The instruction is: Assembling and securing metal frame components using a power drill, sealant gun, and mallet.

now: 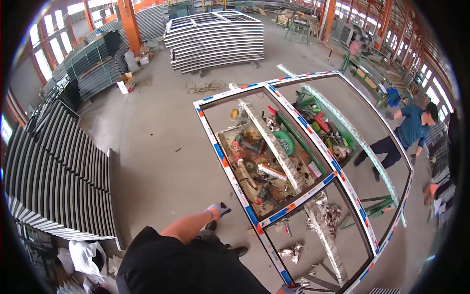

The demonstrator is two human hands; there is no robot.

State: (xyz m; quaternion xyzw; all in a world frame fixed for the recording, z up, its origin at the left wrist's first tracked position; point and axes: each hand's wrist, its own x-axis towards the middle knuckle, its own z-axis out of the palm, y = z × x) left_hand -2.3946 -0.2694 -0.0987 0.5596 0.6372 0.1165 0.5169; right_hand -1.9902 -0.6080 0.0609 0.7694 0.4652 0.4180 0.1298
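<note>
A large window frame [339,177] with bars dividing it, wrapped in white, blue and red protective tape, lies flat on supports. At the lower edge, my right hand [291,289] grips the frame's near corner; the picture's edge cuts most of it off. My left hand [218,210], in a grey and orange glove, hangs left of the frame, touching nothing, its fingers loosely apart. Through the frame's openings show a wooden tray [226,142] of tools, a green bowl of screws [284,143] and a foil-wrapped support bar [267,134].
A co-worker in a blue shirt [415,125] stands at the frame's far right side. Another person's orange-gloved hand [431,190] shows at the right rim. White frames [215,44] are stacked at the back, dark profiles [58,166] at left. A cord [205,88] lies on the floor.
</note>
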